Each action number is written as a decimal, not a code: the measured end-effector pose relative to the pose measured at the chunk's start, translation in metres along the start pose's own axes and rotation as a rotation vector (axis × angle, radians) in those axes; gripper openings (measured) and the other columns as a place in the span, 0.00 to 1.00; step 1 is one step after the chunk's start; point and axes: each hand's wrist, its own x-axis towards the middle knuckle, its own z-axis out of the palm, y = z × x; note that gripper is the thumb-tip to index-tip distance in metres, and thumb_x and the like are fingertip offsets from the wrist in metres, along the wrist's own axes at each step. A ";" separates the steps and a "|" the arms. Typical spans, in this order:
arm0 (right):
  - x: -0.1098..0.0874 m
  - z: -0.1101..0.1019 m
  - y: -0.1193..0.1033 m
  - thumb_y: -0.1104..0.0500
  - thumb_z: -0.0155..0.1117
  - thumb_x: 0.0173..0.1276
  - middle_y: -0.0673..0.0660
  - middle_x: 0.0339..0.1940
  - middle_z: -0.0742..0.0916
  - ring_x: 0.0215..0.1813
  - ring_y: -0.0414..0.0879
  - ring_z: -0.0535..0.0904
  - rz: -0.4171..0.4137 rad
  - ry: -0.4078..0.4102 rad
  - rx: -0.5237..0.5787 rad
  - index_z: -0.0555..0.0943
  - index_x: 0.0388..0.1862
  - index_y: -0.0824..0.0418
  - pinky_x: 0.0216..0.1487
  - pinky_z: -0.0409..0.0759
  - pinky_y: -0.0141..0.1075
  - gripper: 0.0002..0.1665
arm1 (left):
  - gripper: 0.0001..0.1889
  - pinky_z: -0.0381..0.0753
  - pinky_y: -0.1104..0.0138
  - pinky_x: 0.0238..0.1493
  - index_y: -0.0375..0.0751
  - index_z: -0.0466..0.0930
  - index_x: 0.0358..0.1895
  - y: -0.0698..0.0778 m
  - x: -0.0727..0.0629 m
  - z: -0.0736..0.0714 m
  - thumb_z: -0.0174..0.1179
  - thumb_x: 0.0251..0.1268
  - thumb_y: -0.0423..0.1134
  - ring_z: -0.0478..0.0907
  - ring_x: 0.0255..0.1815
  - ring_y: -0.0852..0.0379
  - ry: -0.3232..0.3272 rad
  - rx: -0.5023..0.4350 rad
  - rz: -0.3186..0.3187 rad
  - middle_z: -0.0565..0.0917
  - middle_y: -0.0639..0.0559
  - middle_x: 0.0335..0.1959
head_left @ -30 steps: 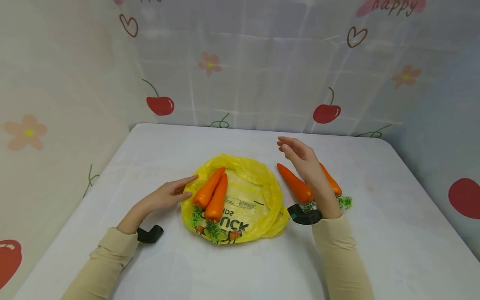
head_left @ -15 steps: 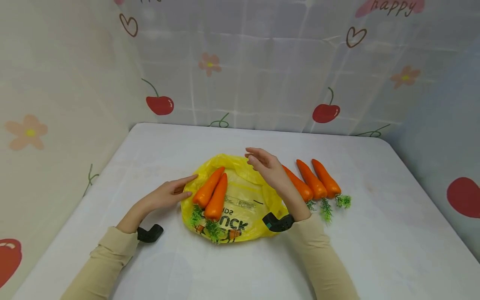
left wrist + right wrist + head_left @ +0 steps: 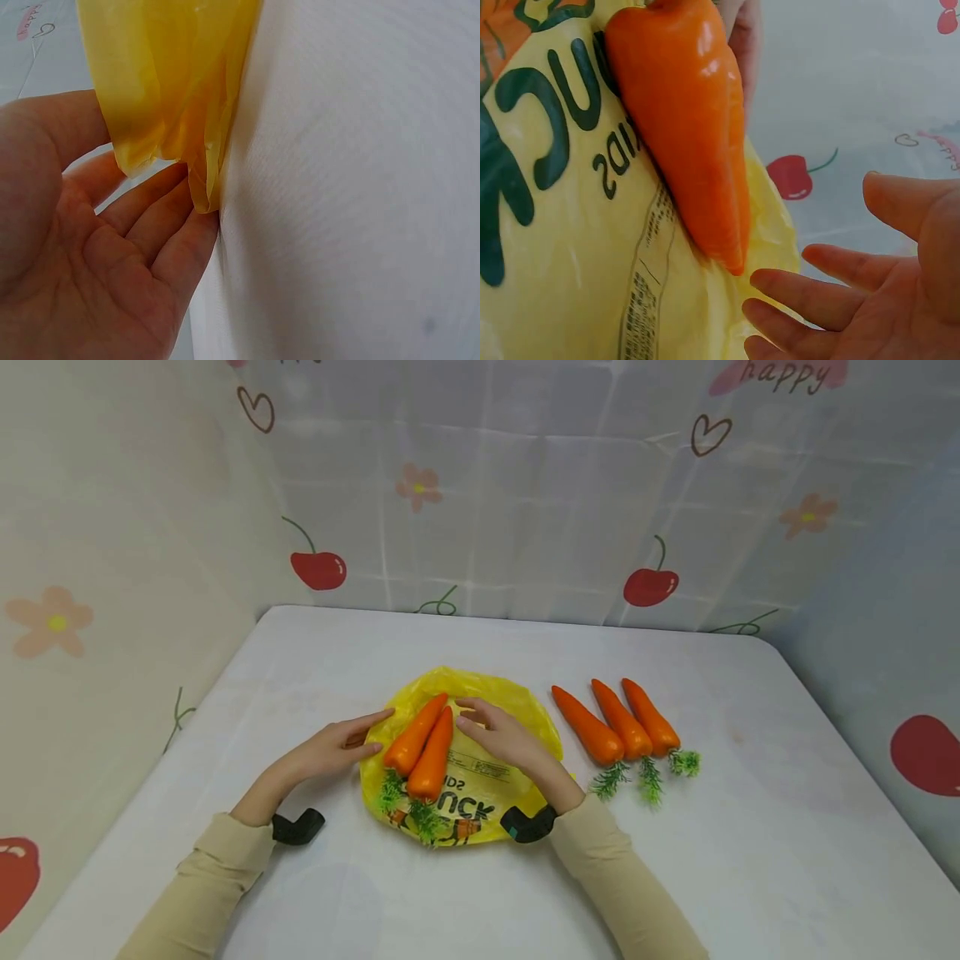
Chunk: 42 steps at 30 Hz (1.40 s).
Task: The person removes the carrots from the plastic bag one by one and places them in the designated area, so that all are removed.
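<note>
A yellow plastic bag [image 3: 495,793] with dark printing lies spread on the table, its rim ruffled. Two orange carrots with green leafy tops lie side by side on its left part; one is the nearer carrot [image 3: 431,760]. At the bag's left rim, my left hand [image 3: 330,752] touches the yellow film [image 3: 165,82] with thumb and fingers spread apart. My right hand [image 3: 506,739] hovers over the bag, just right of the carrot tips. In the right wrist view its fingers [image 3: 810,300] are extended, holding nothing, close to a carrot's tip [image 3: 731,255].
Three more carrots lie in a row right of the bag: a left one [image 3: 588,727], a middle one [image 3: 622,718] and a right one [image 3: 651,717]. A white cloth covers the table [image 3: 420,910]. Patterned curtains [image 3: 525,510] stand behind and at both sides.
My right hand has moved left from above the carrots on the right, coming lower over the bag. Those three carrots are now uncovered. My left hand and the carrots stay put.
</note>
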 end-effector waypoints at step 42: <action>0.003 0.038 0.006 0.57 0.56 0.72 0.61 0.73 0.55 0.68 0.55 0.61 0.010 -0.147 0.407 0.44 0.77 0.56 0.62 0.65 0.44 0.43 | 0.30 0.59 0.47 0.62 0.38 0.57 0.71 -0.004 0.000 0.001 0.53 0.71 0.42 0.57 0.67 0.38 0.001 -0.019 0.006 0.60 0.36 0.68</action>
